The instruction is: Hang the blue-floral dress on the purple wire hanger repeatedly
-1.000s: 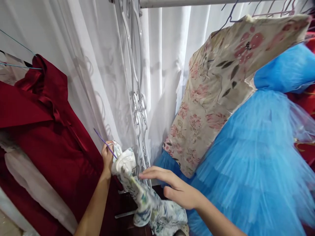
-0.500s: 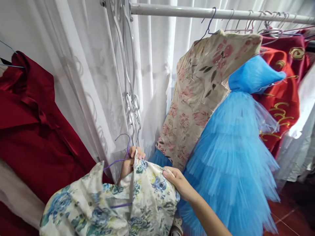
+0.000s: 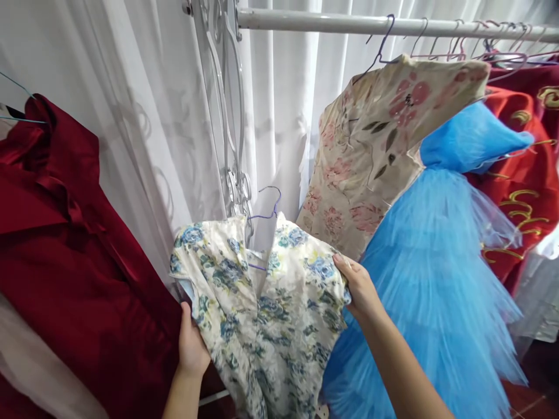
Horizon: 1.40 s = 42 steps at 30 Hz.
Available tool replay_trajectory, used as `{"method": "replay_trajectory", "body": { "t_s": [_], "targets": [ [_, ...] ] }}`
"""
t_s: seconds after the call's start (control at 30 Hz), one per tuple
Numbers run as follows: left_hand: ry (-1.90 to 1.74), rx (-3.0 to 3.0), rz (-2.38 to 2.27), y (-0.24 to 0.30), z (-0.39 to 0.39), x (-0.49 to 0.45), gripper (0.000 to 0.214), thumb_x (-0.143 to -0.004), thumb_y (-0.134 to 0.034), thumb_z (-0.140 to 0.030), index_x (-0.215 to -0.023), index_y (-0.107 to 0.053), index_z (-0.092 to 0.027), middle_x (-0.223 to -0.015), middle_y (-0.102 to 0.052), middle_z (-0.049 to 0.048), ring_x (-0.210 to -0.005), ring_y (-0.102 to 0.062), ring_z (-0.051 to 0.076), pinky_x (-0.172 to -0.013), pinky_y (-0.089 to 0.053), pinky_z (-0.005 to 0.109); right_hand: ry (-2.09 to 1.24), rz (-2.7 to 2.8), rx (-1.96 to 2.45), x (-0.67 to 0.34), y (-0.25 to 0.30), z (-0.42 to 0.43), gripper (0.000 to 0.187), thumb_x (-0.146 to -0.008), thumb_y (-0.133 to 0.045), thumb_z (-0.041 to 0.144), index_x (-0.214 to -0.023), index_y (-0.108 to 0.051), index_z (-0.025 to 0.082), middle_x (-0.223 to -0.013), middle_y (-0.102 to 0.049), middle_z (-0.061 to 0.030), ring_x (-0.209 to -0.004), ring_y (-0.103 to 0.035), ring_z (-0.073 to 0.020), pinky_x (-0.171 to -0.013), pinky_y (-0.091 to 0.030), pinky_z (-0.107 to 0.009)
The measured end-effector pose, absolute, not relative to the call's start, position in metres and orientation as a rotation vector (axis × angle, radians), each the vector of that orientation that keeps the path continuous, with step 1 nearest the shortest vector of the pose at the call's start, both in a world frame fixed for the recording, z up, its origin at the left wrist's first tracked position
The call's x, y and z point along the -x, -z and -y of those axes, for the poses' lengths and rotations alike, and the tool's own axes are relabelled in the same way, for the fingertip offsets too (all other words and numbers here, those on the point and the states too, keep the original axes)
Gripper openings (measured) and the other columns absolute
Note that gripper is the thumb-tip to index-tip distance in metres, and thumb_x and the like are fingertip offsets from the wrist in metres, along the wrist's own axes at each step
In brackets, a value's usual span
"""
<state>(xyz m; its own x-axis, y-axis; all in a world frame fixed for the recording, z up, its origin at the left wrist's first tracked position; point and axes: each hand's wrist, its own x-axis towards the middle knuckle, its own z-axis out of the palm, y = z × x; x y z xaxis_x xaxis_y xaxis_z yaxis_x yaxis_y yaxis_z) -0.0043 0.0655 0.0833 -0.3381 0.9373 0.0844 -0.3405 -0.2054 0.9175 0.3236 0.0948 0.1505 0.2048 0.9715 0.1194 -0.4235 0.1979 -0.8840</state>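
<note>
The right hand point(image 3: 360, 288) pinches the floral garment point(image 3: 288, 320) at right; left hand point(image 3: 192, 343) grip unclear. Keep shoulders level on the purple hanger point(image 3: 276, 213).

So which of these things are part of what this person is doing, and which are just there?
In use:
blue-flowered garment, on a purple hanger
right hand, gripping its sleeve edge
left hand, at its opposite side

Just around:
dark red garment
pink-flowered garment
blue tiered dress
white rail
white curtain
</note>
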Motion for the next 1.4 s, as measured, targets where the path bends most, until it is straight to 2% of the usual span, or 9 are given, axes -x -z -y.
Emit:
{"method": "replay_trajectory", "body": {
  "t_s": [0.2,0.43,0.67,0.83,0.97,1.07,1.13,1.23,1.4],
  "targets": [
    [-1.753,-0.698,-1.236,-0.035,-0.052,0.020,0.065,-0.069,-0.083,-0.036,-0.128,-0.058,-0.026,-0.138,-0.059,0.0061,-0.137,-0.046,0.028,-0.120,-0.028,0.045,-1.299,1.039,0.759,-0.301,-0.166,-0.115,0.037,-0.072,-0.081,0.047,-0.094,-0.075,0.017,-0.085,-0.078,-0.0096,-0.071,-0.073,-0.0265,-0.052,-0.054,-0.029],
    [-1.617,-0.629,-1.455,0.006,-0.029,0.028,0.053,-0.066,-0.084,-0.041,-0.108,-0.067,-0.013,-0.116,-0.072,0.0133,-0.128,-0.055,0.036,-0.114,-0.037,0.049,-1.214,1.005,0.836,-0.312,-0.130,-0.109,0.041,-0.077,-0.074,0.054,-0.099,-0.075,0.019,-0.082,-0.078,-0.0081,-0.072,-0.073,-0.0281,-0.054,-0.055,-0.032],
    [-1.571,-0.610,-1.449,0.004,-0.018,0.043,0.049,-0.071,-0.080,-0.040,-0.112,-0.068,-0.016,-0.124,-0.069,0.0090,-0.131,-0.053,0.033,-0.115,-0.037,0.048,-1.128,0.903,0.948,-0.308,-0.087,-0.112,0.049,-0.079,-0.067,0.063,-0.097,-0.075,0.018,-0.079,-0.077,-0.0095,-0.064,-0.071,-0.0276,-0.046,-0.050,-0.031],
    [-1.595,-0.589,-1.441,-0.005,-0.010,0.039,0.052,-0.069,-0.081,-0.042,-0.111,-0.069,-0.014,-0.122,-0.070,0.0107,-0.130,-0.053,0.034,-0.115,-0.035,0.049,-1.058,0.872,1.020,-0.310,-0.069,-0.110,0.044,-0.079,-0.068,0.058,-0.099,-0.075,0.019,-0.088,-0.077,-0.0095,-0.084,-0.071,-0.0310,-0.064,-0.056,-0.037],
    [-1.615,-0.579,-1.456,0.001,-0.004,0.026,0.055,-0.068,-0.081,-0.046,-0.111,-0.070,-0.014,-0.119,-0.071,0.0120,-0.128,-0.055,0.036,-0.114,-0.037,0.050,-0.610,0.847,1.138,-0.298,-0.060,-0.087,0.036,-0.083,-0.067,0.048,-0.110,-0.068,0.024,-0.116,-0.069,-0.0071,-0.110,-0.060,-0.0296,-0.091,-0.049,-0.038],
    [-1.596,-0.591,-1.459,0.002,-0.001,0.013,0.054,-0.067,-0.081,-0.049,-0.107,-0.071,-0.014,-0.115,-0.072,0.0128,-0.125,-0.057,0.037,-0.113,-0.038,0.051,-0.404,0.816,1.176,-0.270,-0.049,-0.063,0.017,-0.089,-0.063,0.042,-0.098,-0.064,0.028,-0.101,-0.065,-0.0053,-0.099,-0.058,-0.0276,-0.086,-0.046,-0.037],
    [-1.556,-0.608,-1.438,-0.001,-0.001,0.005,0.055,-0.067,-0.081,-0.049,-0.108,-0.071,-0.014,-0.114,-0.073,0.0123,-0.123,-0.058,0.037,-0.112,-0.039,0.051,-0.647,1.049,1.156,-0.244,-0.043,-0.052,0.020,-0.092,-0.058,0.044,-0.084,-0.062,0.026,-0.081,-0.062,-0.0039,-0.082,-0.058,-0.0256,-0.075,-0.047,-0.036],
    [-1.461,-0.705,-1.372,-0.007,0.000,0.000,0.056,-0.068,-0.081,-0.049,-0.111,-0.070,-0.014,-0.113,-0.073,0.0119,-0.120,-0.061,0.036,-0.107,-0.044,0.048,-1.093,1.435,1.049,-0.204,-0.039,-0.050,0.026,-0.091,-0.059,0.048,-0.084,-0.061,0.022,-0.075,-0.062,-0.0023,-0.073,-0.057,-0.0216,-0.070,-0.046,-0.033],
    [-1.430,-0.742,-1.380,-0.005,0.005,-0.001,0.055,-0.070,-0.079,-0.050,-0.108,-0.070,-0.013,-0.112,-0.073,0.0117,-0.116,-0.063,0.035,-0.099,-0.050,0.041,-1.265,1.423,0.969,-0.170,-0.041,-0.068,0.036,-0.093,-0.052,0.053,-0.077,-0.056,0.021,-0.063,-0.058,0.0004,-0.061,-0.053,-0.0164,-0.062,-0.041,-0.028]
  ]
}}
